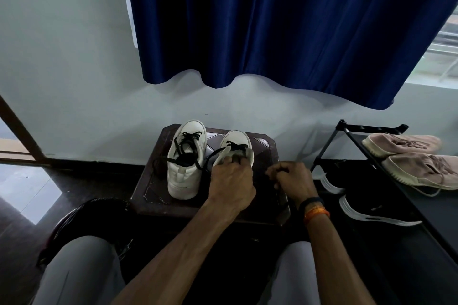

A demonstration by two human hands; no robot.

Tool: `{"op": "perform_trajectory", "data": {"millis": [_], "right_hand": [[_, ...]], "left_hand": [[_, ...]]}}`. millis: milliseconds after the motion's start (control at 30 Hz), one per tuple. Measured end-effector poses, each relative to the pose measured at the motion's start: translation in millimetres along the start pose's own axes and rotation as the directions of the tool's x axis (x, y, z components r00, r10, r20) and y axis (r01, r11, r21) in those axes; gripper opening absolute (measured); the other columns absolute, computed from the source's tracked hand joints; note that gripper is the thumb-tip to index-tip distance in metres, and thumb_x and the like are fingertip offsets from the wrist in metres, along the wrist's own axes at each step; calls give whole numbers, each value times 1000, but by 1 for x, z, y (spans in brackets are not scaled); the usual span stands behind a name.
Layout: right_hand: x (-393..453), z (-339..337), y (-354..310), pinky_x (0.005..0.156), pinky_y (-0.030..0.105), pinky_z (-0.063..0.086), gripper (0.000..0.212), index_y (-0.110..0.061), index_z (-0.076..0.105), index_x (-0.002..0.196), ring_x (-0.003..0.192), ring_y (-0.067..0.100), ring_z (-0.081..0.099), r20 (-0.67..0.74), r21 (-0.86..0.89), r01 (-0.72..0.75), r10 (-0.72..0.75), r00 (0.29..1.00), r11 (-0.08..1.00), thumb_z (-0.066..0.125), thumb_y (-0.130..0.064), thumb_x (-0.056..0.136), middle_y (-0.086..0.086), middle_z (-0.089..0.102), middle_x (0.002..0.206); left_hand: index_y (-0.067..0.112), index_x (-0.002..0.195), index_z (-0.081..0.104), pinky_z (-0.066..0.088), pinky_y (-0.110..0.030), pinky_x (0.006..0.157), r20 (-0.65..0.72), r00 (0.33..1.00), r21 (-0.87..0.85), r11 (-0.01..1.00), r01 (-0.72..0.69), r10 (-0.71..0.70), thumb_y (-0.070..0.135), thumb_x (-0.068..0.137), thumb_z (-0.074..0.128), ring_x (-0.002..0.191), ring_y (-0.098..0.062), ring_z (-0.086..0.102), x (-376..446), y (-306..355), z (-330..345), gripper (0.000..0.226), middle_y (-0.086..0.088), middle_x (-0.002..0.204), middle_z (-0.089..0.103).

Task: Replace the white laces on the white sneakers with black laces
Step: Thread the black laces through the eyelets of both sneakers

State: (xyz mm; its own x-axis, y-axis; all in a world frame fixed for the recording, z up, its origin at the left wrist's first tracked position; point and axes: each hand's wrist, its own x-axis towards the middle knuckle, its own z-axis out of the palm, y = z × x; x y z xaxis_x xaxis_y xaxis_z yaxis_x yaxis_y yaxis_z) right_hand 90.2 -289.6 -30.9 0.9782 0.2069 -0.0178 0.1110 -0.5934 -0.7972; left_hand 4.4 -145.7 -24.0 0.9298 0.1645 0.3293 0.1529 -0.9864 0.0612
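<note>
Two white sneakers stand side by side on a small dark table [267, 153] next to the wall, toes pointing at the wall. The left sneaker [184, 168] has a black lace [184, 147] running through its holes, with loose ends hanging over its sides. The right sneaker [236, 147] also has a black lace [235, 146] across its front part. The left hand [231, 181] reaches forward from a long bare arm, and its fingers are curled over the open top of the right sneaker in a tight grip. The right hand [291, 178] sits just beside that shoe, a bit lower, fingers curled in as if pinching something thin and dark, but I cannot tell what it is. It wears bands [314, 208] on the wrist. Gray knees show at the bottom. A dark shoe rack [347, 131] on the right holds tan shoes [411, 156] and black shoes [371, 208].
</note>
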Motion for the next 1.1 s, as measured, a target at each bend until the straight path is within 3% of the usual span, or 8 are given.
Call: {"op": "perform_trajectory", "data": {"millis": [100,200,433,600,667,733,900,1100], "right_hand": [[5,3,-15,50,11,46,13,-22,77,94,42,2,59,-9,77,41,-41,999,996,71,-11,88,-9,75,85],[10,9,-32,52,16,48,19,-23,76,101,43,9,61,62,118,88,-96,993,989,69,-11,88,-7,76,81],[11,15,-33,57,14,45,31,-22,76,74,46,0,58,60,-89,173,-168,984,981,58,2,79,-15,62,49],[5,4,-23,69,14,49,26,-18,80,78,71,-6,63,24,-110,113,-111,993,987,60,0,81,-14,73,71],[3,-1,-25,72,22,52,12,-22,78,79,76,1,66,-80,-41,111,-114,990,993,68,-20,87,-12,74,77],[3,-9,-31,68,28,47,25,-26,74,91,77,9,64,-145,52,90,-81,986,995,58,-45,90,-6,72,83],[6,-32,-64,46,17,35,57,-25,47,142,48,1,45,56,474,-28,2,998,880,27,-61,102,9,76,102],[-6,-31,-101,36,14,32,79,-27,25,159,38,0,51,298,523,-137,-30,954,841,12,-73,96,18,57,142]], "left_hand": [[10,145,44,46,-37,82,-20,1000,-3,1000,-6,6,33,100,47,114,-30,59,0,-2,1,51,-6,124,66],[9,138,53,51,-37,77,1,1000,-26,1000,-14,14,32,90,59,103,-31,65,-2,-4,3,54,-8,109,71],[6,124,65,57,-33,67,-82,996,-74,997,-31,25,26,60,83,89,-27,70,-1,-4,10,69,-8,89,73],[8,125,66,56,-33,72,-140,990,-65,997,-37,28,29,65,83,90,-26,70,-1,-5,13,66,-7,91,74],[8,128,63,55,-36,80,-131,991,-121,992,-32,16,33,75,80,102,-28,68,-1,-5,7,61,-9,103,73],[10,124,59,50,-39,86,-69,997,-314,949,16,-40,36,88,70,112,-28,60,4,-8,4,46,-10,114,67],[9,92,63,53,-29,72,-89,981,-784,620,37,-172,14,88,71,73,-1,64,23,-24,-25,11,4,82,67],[19,118,72,53,-18,83,-60,983,-797,584,-153,175,24,92,71,92,0,67,52,-23,-59,26,8,103,75]]}}
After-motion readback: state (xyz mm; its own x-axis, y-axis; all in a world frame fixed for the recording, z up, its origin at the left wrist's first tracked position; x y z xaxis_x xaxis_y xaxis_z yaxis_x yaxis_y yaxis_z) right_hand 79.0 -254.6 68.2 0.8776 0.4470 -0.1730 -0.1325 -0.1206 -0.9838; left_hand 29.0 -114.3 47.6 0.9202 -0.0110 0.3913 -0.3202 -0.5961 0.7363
